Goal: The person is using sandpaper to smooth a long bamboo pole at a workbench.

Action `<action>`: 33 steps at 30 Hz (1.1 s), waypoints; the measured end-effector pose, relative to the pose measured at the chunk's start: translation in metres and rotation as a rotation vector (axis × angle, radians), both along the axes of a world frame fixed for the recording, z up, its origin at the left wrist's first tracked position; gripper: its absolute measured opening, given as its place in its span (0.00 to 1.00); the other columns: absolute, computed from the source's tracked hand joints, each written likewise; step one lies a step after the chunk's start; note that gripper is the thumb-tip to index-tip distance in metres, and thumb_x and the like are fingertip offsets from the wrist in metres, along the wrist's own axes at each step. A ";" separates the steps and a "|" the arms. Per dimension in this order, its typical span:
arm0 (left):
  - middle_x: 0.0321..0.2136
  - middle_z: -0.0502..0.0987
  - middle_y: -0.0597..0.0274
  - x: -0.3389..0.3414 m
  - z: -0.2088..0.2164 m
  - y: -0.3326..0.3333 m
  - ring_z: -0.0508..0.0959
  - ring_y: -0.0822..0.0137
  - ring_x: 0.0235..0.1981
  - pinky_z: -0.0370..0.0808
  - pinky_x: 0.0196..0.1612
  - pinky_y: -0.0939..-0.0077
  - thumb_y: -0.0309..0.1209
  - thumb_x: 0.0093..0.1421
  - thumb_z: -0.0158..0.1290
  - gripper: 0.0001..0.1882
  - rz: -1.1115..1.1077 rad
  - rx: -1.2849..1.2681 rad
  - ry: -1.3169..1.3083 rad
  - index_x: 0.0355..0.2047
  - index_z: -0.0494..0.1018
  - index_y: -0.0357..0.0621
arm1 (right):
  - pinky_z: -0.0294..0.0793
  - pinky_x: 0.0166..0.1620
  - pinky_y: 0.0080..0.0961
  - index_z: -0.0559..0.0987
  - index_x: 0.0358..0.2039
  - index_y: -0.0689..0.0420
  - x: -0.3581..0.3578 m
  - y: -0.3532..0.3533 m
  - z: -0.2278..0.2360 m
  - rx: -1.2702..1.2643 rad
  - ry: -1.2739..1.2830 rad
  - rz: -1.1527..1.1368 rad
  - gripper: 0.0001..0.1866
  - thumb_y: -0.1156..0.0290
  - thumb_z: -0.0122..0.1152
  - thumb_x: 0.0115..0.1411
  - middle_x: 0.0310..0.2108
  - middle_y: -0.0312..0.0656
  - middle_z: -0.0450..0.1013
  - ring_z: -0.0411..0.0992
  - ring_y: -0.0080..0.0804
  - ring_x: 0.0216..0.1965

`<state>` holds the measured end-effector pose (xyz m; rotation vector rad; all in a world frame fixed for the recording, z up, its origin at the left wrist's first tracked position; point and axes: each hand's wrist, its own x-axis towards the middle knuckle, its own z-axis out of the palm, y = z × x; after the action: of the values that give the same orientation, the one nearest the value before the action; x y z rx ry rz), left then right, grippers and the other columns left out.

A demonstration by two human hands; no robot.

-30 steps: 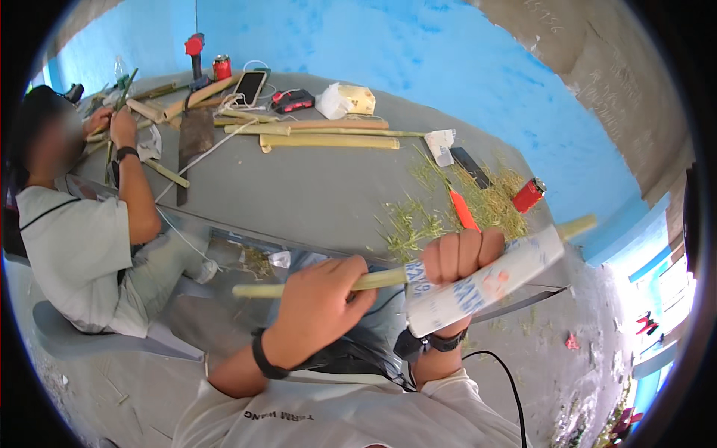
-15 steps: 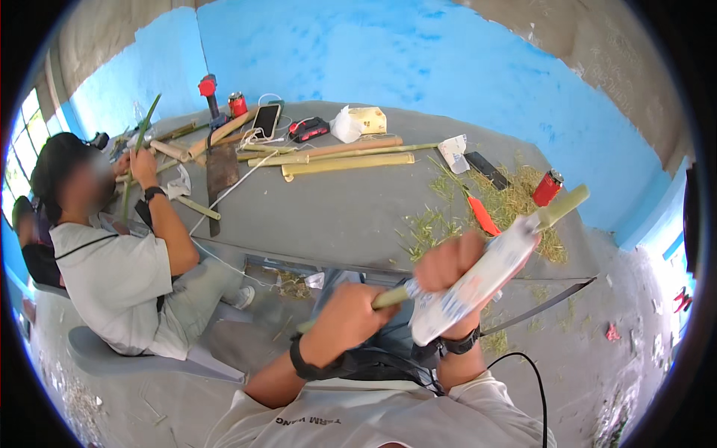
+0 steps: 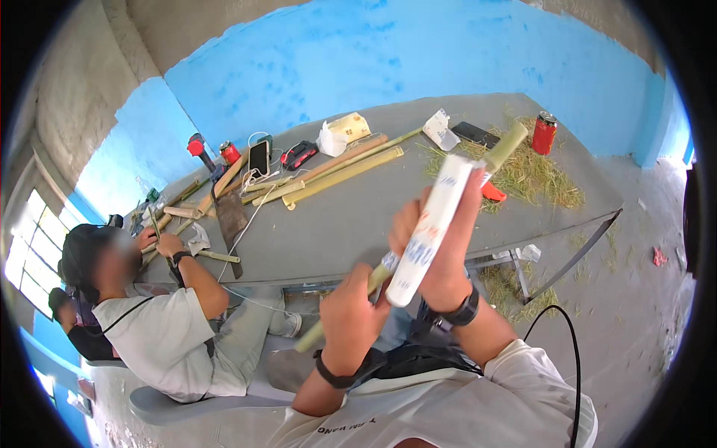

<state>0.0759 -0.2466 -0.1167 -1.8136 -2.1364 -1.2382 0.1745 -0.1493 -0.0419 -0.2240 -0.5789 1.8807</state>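
The left hand (image 3: 348,317) grips the stick (image 3: 506,148), now tilted more steeply, while the right hand (image 3: 448,270) clamps the paper (image 3: 432,231).

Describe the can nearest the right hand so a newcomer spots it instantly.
On the grey table, find the shavings beyond the right hand. The red can stands upright by them; the other red can is off left, near the red-topped tool.

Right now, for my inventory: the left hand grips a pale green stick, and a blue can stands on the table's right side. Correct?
The can on the table's right side is red, not blue, as the head view shows; the left hand does grip the pale green stick.
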 end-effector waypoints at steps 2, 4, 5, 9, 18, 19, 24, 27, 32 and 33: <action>0.15 0.70 0.44 -0.006 -0.002 0.003 0.72 0.43 0.20 0.69 0.23 0.61 0.34 0.53 0.59 0.14 -0.197 0.113 -0.057 0.22 0.70 0.37 | 0.65 0.18 0.23 0.72 0.31 0.54 0.005 -0.006 -0.031 0.252 0.116 0.218 0.38 0.28 0.36 0.60 0.15 0.38 0.68 0.66 0.26 0.14; 0.13 0.68 0.47 -0.031 -0.030 -0.003 0.71 0.57 0.14 0.66 0.21 0.67 0.37 0.57 0.57 0.15 -0.566 -0.414 -0.585 0.23 0.73 0.36 | 0.68 0.22 0.23 0.72 0.43 0.57 0.015 -0.001 -0.045 0.547 0.140 0.509 0.40 0.28 0.36 0.59 0.24 0.40 0.72 0.70 0.26 0.20; 0.13 0.67 0.49 -0.032 -0.024 -0.008 0.70 0.63 0.13 0.65 0.20 0.69 0.39 0.59 0.56 0.16 -0.707 -0.810 -0.920 0.25 0.74 0.36 | 0.68 0.22 0.24 0.71 0.43 0.58 0.012 0.004 -0.042 0.630 0.290 0.670 0.42 0.27 0.34 0.58 0.24 0.40 0.72 0.70 0.27 0.20; 0.12 0.66 0.55 -0.016 0.007 -0.009 0.68 0.66 0.12 0.64 0.19 0.70 0.38 0.61 0.55 0.15 -0.309 -0.180 -0.359 0.25 0.72 0.40 | 0.63 0.17 0.25 0.70 0.24 0.54 0.015 0.010 -0.026 0.326 0.134 0.258 0.37 0.29 0.36 0.60 0.12 0.37 0.64 0.63 0.28 0.11; 0.18 0.74 0.51 -0.002 -0.005 -0.005 0.75 0.48 0.20 0.69 0.22 0.60 0.37 0.56 0.59 0.12 0.013 0.045 0.086 0.27 0.72 0.41 | 0.59 0.15 0.22 0.65 0.19 0.48 0.009 0.017 -0.016 0.086 0.078 0.043 0.33 0.30 0.37 0.61 0.10 0.30 0.57 0.58 0.22 0.10; 0.19 0.74 0.51 0.000 -0.008 -0.004 0.75 0.47 0.21 0.70 0.23 0.60 0.37 0.55 0.60 0.13 0.045 0.108 0.155 0.29 0.72 0.41 | 0.54 0.13 0.22 0.60 0.12 0.47 0.002 0.004 -0.004 -0.040 -0.018 -0.051 0.36 0.28 0.33 0.61 0.06 0.29 0.51 0.52 0.22 0.07; 0.18 0.71 0.74 -0.017 -0.031 -0.009 0.68 0.79 0.18 0.63 0.21 0.79 0.31 0.57 0.57 0.08 -0.716 -0.514 -0.890 0.29 0.72 0.39 | 0.64 0.20 0.25 0.73 0.26 0.57 0.020 -0.022 -0.019 0.472 -0.259 0.282 0.42 0.26 0.33 0.58 0.15 0.40 0.68 0.66 0.29 0.16; 0.18 0.73 0.70 -0.023 -0.031 -0.003 0.69 0.76 0.18 0.66 0.22 0.77 0.30 0.56 0.58 0.08 -0.526 -0.327 -0.649 0.29 0.73 0.37 | 0.65 0.21 0.28 0.74 0.30 0.57 0.015 -0.005 -0.033 0.397 -0.116 0.268 0.40 0.28 0.35 0.60 0.17 0.41 0.70 0.68 0.28 0.17; 0.27 0.81 0.53 -0.011 0.006 -0.015 0.82 0.58 0.30 0.75 0.34 0.71 0.24 0.53 0.58 0.14 -0.140 0.073 -0.212 0.41 0.76 0.35 | 0.74 0.51 0.27 0.67 0.56 0.60 0.011 -0.003 -0.026 0.331 -0.188 0.101 0.28 0.50 0.51 0.66 0.47 0.42 0.72 0.73 0.29 0.47; 0.31 0.81 0.52 -0.014 0.002 -0.015 0.82 0.58 0.32 0.76 0.37 0.71 0.22 0.53 0.58 0.17 -0.169 0.081 -0.355 0.44 0.75 0.34 | 0.73 0.51 0.27 0.65 0.57 0.61 0.011 -0.006 -0.025 0.388 -0.260 0.084 0.27 0.59 0.58 0.65 0.48 0.40 0.72 0.72 0.27 0.49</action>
<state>0.0615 -0.2616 -0.1152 -1.8918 -2.0870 -1.7789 0.1853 -0.1556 -0.0665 -0.1906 -1.1303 1.7886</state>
